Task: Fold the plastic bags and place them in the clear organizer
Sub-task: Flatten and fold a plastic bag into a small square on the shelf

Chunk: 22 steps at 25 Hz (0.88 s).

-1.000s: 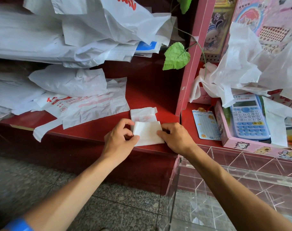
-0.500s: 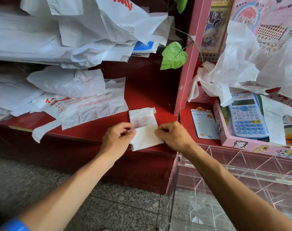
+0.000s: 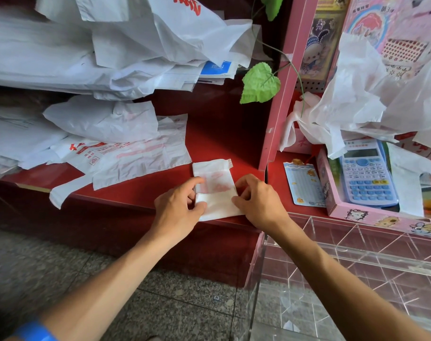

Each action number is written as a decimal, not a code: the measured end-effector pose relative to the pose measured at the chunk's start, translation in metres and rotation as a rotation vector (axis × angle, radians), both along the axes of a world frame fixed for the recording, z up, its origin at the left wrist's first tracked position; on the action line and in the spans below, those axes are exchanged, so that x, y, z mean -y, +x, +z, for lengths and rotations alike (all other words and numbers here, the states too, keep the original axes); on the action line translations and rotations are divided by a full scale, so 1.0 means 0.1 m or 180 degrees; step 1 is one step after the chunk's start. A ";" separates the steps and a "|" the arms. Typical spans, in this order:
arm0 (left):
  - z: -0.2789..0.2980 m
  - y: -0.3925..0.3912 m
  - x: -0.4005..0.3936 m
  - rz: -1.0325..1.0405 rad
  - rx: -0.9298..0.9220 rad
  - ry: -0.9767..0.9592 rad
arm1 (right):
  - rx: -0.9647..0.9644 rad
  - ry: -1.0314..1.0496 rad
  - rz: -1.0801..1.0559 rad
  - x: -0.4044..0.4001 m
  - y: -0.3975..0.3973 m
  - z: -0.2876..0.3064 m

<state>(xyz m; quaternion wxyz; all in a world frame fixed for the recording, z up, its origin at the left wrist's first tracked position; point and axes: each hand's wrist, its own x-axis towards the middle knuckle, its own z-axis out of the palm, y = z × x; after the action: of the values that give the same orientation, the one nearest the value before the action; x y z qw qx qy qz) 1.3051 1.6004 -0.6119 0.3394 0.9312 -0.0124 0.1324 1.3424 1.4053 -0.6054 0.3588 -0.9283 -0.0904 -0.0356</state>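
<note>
Left hand (image 3: 177,207) and right hand (image 3: 257,201) pinch opposite edges of the folded bag (image 3: 215,193), left of the clear organizer (image 3: 357,279).

Head view, close, looking forward and down at red shelf (image 3: 145,190)

I see a thin, crinkled white plastic bag (image 3: 215,190) on the glossy red surface (image 3: 219,134); clear acrylic organizer (image 3: 357,257); speckled stone floor (image 3: 160,299).

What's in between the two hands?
The folded plastic bag, seen in the head view. The left hand pinches one edge, the right hand the other.
</note>
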 end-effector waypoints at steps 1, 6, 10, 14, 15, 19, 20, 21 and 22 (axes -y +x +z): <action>-0.03 0.00 -0.02 -0.0096 0.0108 0.0156 | 0.0100 -0.0063 0.0029 -0.01 -0.02 -0.01; -0.07 0.01 -0.11 -0.0815 0.0934 0.1153 | 0.0833 -0.0956 0.0487 0.00 -0.07 -0.08; -0.03 -0.04 -0.20 -0.0957 0.0449 0.0967 | 0.1097 -0.1932 0.0483 0.02 -0.14 -0.10; -0.05 -0.09 -0.32 -0.1196 -0.0066 0.1131 | 0.0438 -0.2209 0.0883 0.13 -0.17 0.04; -0.06 -0.08 -0.31 -0.1101 0.0061 0.1070 | 0.0361 -0.2238 0.1017 0.16 -0.17 0.07; -0.02 -0.08 -0.28 -0.0763 0.0134 0.0358 | 0.0405 -0.1336 0.1089 0.23 -0.16 0.05; 0.01 -0.07 -0.29 -0.0698 0.0070 0.0147 | 0.0379 -0.0963 0.1016 0.24 -0.14 0.04; 0.04 -0.07 -0.29 -0.0624 0.0000 0.0024 | 0.0284 -0.0617 0.0947 0.25 -0.12 0.05; 0.07 -0.07 -0.28 -0.0561 -0.0046 -0.0118 | 0.0129 -0.0324 0.0885 0.24 -0.11 0.06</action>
<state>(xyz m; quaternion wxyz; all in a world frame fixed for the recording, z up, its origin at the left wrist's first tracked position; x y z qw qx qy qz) 1.2979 1.6285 -0.6051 0.3669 0.9210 -0.0894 0.0955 1.3318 1.3809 -0.5993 0.3108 -0.9230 -0.2270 0.0003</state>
